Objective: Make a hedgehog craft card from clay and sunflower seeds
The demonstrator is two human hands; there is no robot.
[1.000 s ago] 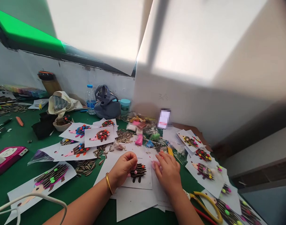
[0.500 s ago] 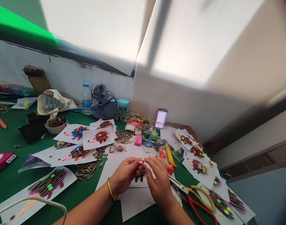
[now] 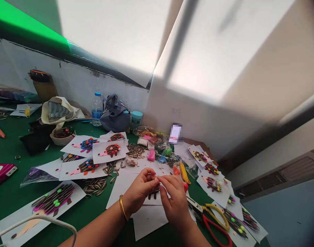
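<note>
My left hand [image 3: 143,188], with a gold bangle [image 3: 123,207] at the wrist, has its thumb and fingers pressed together around something too small to make out. The fingertips of my right hand [image 3: 173,195] meet those of my left, pinching at the same spot. Beneath both hands lies a white sheet [image 3: 118,192] bearing a partly hidden seed hedgehog with dark legs [image 3: 154,196]. Scissors with red and yellow handles [image 3: 218,219] lie open just right of my right hand.
Finished hedgehog pictures lie left [image 3: 109,152] and right [image 3: 213,184]. Sunflower seeds [image 3: 95,187], pink clay [image 3: 151,155] and a yellow clay packet [image 3: 184,172] surround the sheet. A bottle [image 3: 96,111], blue bag [image 3: 114,116] and phone [image 3: 175,133] stand behind. A white cable [image 3: 54,221] crosses the lower left.
My right hand's fingertips have come against my left hand's fingers, and the small pink piece seen there earlier is now mostly hidden. The camera view has shifted slightly.
</note>
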